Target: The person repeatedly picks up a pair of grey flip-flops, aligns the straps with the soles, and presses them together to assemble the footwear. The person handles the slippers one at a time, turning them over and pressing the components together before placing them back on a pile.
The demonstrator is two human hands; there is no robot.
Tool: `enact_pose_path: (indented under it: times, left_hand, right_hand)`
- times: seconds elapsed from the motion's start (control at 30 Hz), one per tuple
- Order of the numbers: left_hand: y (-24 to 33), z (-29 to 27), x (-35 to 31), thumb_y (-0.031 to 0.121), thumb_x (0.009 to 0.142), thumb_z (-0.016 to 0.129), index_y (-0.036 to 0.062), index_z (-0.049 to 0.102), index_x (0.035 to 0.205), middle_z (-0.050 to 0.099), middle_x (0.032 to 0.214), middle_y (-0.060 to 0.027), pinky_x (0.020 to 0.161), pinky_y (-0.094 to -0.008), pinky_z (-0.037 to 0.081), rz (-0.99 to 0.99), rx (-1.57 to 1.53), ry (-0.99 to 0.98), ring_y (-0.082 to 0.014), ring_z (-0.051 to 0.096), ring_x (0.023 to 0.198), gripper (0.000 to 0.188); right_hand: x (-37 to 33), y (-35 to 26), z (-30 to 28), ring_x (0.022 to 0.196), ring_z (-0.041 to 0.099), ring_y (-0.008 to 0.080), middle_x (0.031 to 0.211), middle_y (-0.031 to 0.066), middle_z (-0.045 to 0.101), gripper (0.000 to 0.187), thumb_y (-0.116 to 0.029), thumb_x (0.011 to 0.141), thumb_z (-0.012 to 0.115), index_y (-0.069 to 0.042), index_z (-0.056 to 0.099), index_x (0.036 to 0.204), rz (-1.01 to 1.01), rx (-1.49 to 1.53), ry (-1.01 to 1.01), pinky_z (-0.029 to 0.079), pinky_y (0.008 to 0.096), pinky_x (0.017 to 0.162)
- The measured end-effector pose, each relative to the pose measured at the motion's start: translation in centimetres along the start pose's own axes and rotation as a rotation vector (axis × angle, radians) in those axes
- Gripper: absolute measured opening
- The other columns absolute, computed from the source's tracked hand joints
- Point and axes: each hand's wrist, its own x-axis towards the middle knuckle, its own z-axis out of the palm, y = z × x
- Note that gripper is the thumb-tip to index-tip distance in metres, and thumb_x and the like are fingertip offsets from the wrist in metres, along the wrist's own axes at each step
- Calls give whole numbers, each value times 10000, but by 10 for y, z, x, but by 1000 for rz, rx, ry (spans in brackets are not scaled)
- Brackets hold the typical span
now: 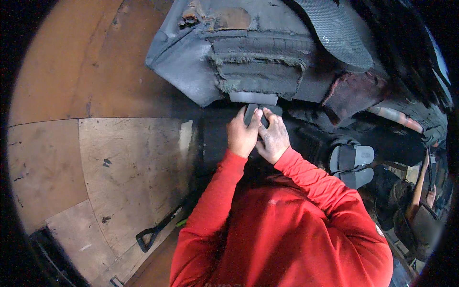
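Both hands are together in the middle of the view, in front of a dust-covered machine (267, 45). Between my left hand (242, 131) and my right hand (275, 136) is a dark grey, flat-looking piece (250, 114), most of it covered by my fingers. My left fingers wrap its left side, while the right thumb and fingers press on it from the right. The far end of the piece is close to a pale grey roller-like part (253, 98) under the machine's fuzzy-edged opening; whether they touch I cannot tell. Grey dust coats my right hand.
A dark textured sole sheet (337, 36) and a dark reddish cloth (351, 95) lie on the machine. To the right sits a pair of grey slide sandals (353, 162). Wooden boards (134, 177) and a black handle (148, 237) are at left. Another person's arm (419, 184) shows far right.
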Motion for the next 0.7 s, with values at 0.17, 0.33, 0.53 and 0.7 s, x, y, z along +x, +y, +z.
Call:
enact_pose_path:
  times: [0.17,0.33,0.53,0.7]
  left_hand:
    - [-5,-19,-44,271,931,676,-21,607,1250,700,1082,-212,821,-359,538,197,-117,188,-286,706,972,438]
    - [-11,-60,-60,120,875,714,-21,575,1300,570,1341,-229,1028,-433,444,432,233,170,-378,561,1235,470]
    - [10,-62,-73,154,867,725,-36,543,1316,569,1323,-244,1030,-429,437,410,167,65,-386,553,1228,520]
    - [22,-61,-46,217,907,686,-68,506,1316,572,1252,-271,937,-453,478,459,427,99,-430,585,1122,529]
  right_hand:
    - [-1,-7,5,1304,425,409,1386,243,453,594,-197,718,749,-180,597,1291,-304,-140,287,431,488,973]
    - [-17,-16,8,1447,242,435,1572,238,216,936,-365,748,820,-22,347,1479,-253,588,187,295,525,1147]
    - [20,12,29,1182,595,282,1312,143,545,689,-148,978,602,-240,191,1524,445,2194,-278,530,442,975]
    - [41,18,53,1086,644,230,1259,102,572,633,-124,939,665,-157,287,1446,563,2251,-323,572,378,893]
